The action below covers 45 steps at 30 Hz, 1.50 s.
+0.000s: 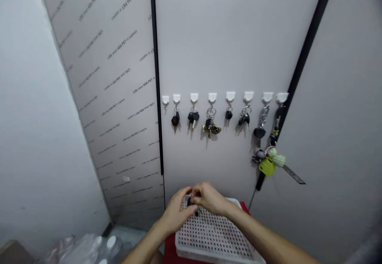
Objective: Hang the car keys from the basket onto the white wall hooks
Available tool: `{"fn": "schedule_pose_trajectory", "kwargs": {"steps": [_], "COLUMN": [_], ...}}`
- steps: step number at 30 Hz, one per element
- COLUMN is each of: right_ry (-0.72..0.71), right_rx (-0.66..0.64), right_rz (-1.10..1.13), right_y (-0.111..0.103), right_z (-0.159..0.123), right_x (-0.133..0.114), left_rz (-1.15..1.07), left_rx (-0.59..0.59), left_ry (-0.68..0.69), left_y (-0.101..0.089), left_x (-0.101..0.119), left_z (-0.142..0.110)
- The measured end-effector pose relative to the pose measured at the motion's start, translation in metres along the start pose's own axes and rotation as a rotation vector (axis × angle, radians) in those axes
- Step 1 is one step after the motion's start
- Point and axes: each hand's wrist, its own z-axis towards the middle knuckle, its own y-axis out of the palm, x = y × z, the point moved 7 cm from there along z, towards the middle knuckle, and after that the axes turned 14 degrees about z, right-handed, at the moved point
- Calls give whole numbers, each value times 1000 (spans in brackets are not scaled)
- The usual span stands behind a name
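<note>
Over the far left part of a white perforated plastic basket [216, 232], my two hands meet around a small black key [189, 202]. Fingers cover most of the key, so its full shape is hidden. My left hand [176, 212] is closed on it, thumb below and fingers above. My right hand [209, 198] pinches at its upper end from the right, fingertips bent inward. Above them, a row of white adhesive hooks [212, 97] on the wall panel carries several sets of keys, including one with gold-coloured pieces [211, 129].
Under the basket is a red surface [170, 250]. At the right of the row hang a lime-green tag [266, 167] and a dark strap [294, 174]. Clear plastic bottles [112, 245] and bags stand at lower left, near a cardboard box [13, 252]. Walls enclose both sides.
</note>
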Motion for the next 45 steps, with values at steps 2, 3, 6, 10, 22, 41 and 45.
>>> {"fn": "schedule_pose_trajectory", "kwargs": {"steps": [2,3,6,10,22,41,45], "right_ry": [-13,-8,-24,-154,-280,-315,-230], "right_rx": [74,111,211,347,493,421,470], "right_rz": [94,130,200,191,43,-117,44], "right_y": [-20,-29,-54,-84,-113,-81,-89], "right_z": [13,20,42,75,126,62,36], "right_x": [-23,-33,-63,-105,-168,-106,-62], "left_rz": [-105,-159,-281,-340,-51,-81,-173], "left_rx": [40,71,164,272,415,196,242], "left_ry": [16,11,-18,5,-3,-320,-226], "left_y": [-12,-20,-51,-108,-212,-139,-112], "left_x": [11,14,20,39,66,3,6], "left_z": [12,19,43,73,138,93,81]}}
